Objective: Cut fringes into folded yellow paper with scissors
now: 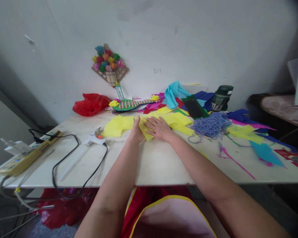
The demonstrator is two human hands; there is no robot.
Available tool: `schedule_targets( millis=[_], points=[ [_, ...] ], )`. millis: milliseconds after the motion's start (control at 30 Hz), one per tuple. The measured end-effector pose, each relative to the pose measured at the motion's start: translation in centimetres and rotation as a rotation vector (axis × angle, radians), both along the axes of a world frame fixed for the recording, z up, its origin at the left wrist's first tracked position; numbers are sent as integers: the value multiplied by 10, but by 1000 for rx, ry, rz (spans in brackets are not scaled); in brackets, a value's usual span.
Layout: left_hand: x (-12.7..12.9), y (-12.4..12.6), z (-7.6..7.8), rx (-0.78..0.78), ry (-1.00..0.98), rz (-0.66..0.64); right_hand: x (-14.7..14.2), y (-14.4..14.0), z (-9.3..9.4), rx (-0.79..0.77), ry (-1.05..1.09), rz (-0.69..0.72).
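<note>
Both hands are at a piece of yellow crepe paper (146, 131) near the middle of the table. My right hand (159, 129) lies flat on it with the fingers spread, pressing on the sheet. On the left edge of the same piece rests my left hand (137, 133), turned on its side with fingers stretched forward; some of its fingers are hidden. Another yellow sheet (118, 125) lies just left of my left hand, and more yellow sheets (180, 119) spread out behind and right of my right hand.
To the left lie a white glue gun (94, 140) with a black cord and a power strip (29, 153). A red plastic bag (90, 104), a dark phone (194, 107) and a dark bottle (221, 98) stand or lie farther back. Tangled purple-blue yarn (210, 125) and paper scraps are right.
</note>
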State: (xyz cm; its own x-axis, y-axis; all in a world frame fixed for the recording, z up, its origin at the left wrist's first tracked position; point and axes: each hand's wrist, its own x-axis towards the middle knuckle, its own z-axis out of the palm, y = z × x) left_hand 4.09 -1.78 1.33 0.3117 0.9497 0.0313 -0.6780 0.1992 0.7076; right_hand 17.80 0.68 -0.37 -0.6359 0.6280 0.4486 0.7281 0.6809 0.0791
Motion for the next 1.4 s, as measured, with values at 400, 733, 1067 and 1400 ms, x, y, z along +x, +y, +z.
schedule_targets(
  millis=[400, 733, 1067, 1400],
  points=[
    [-2, 15, -7, -97, 57, 338, 14, 4, 2, -2, 60, -54],
    [-3, 20, -12, -49, 59, 420, 22, 3, 10, 13, 59, -19],
    [-6, 26, -17, -77, 62, 493, 23, 3, 8, -43, 368, -308],
    [-8, 21, -8, -109, -154, 380, 17, -4, 20, -808, 1073, 40]
  ],
)
